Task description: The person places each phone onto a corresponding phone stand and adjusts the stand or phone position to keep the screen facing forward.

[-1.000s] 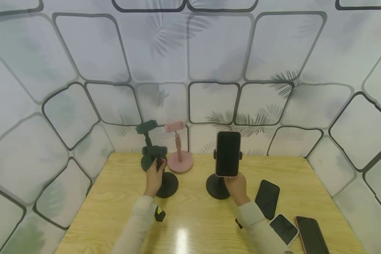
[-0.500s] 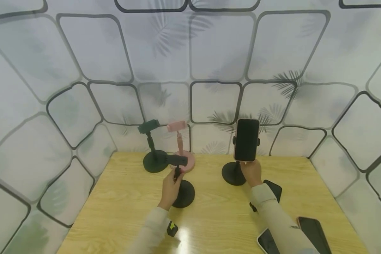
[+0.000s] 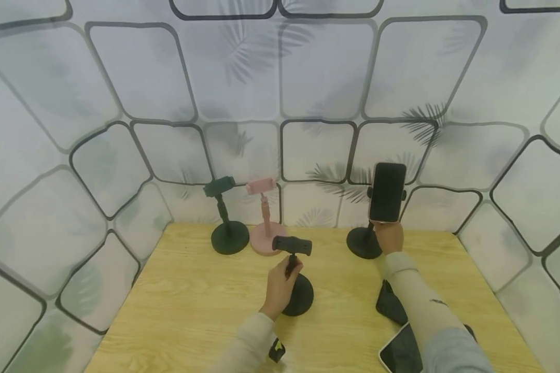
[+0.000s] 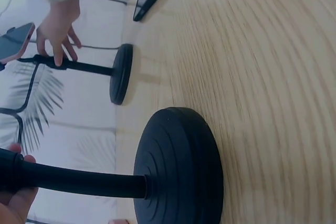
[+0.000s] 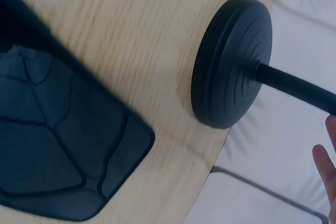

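A person's left hand [image 3: 281,287] pinches the stem of the near black stand [image 3: 300,295] between thumb and fingers, just below its holder [image 3: 292,245]. This stand is near the middle of a wood-grain table [image 3: 191,300].

Farther right, close to the table's back edge, the right hand [image 3: 389,237] has its fingers curled round the stem of the far black stand [image 3: 365,243]. They sit right under the mounted phone [image 3: 387,192], which is upright with a dark screen and a pinkish rim.

A small dark mark on the right sleeve [image 3: 415,287] is too small to read. Beside the left sleeve [image 3: 247,336] is a small black block [image 3: 277,350] with a yellow-green patch.

At the back, left of centre, a green stand [image 3: 222,209] and a pink stand [image 3: 266,210] stand side by side. The near black stand's holder overlaps the edge of the pink base in the head view.

The right sleeve crosses over the loose phones: a dark phone [image 3: 392,304] and a white-edged phone [image 3: 401,351], both partly hidden, plus a dark corner [image 3: 470,331] of something mostly covered. Behind everything hangs a pale wall covering [image 3: 326,77] with dark rounded outlines and leaf prints.
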Demonstrator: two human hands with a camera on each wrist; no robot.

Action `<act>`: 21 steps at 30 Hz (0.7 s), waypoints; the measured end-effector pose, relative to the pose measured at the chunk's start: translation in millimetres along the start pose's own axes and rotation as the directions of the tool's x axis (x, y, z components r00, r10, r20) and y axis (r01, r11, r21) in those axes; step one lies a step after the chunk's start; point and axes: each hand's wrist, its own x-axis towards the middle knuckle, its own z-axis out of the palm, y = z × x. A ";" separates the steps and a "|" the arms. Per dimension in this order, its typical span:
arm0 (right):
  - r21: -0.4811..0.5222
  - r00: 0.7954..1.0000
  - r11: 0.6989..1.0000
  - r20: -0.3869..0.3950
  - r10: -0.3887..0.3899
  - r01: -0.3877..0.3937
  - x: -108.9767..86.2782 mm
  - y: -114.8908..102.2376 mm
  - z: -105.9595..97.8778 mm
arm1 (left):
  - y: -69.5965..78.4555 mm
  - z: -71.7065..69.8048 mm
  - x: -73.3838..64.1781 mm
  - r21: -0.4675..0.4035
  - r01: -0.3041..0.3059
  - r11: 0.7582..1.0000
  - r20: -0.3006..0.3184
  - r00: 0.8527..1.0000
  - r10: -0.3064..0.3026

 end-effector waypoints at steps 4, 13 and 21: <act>-0.089 0.989 0.987 -0.040 -0.141 0.137 3.0 9.4 -2.4 | 3.7 11.4 -0.3 -0.017 -0.003 1.000 -0.032 0.999 0.002; -0.155 0.981 0.974 -0.079 -0.180 0.166 4.5 18.6 -15.3 | 8.9 15.8 9.1 -0.021 0.000 1.000 0.035 0.999 0.000; -0.083 1.000 0.996 0.014 0.016 -0.015 4.5 30.8 -32.2 | 7.6 9.2 13.2 0.006 -0.002 1.000 0.204 0.979 0.001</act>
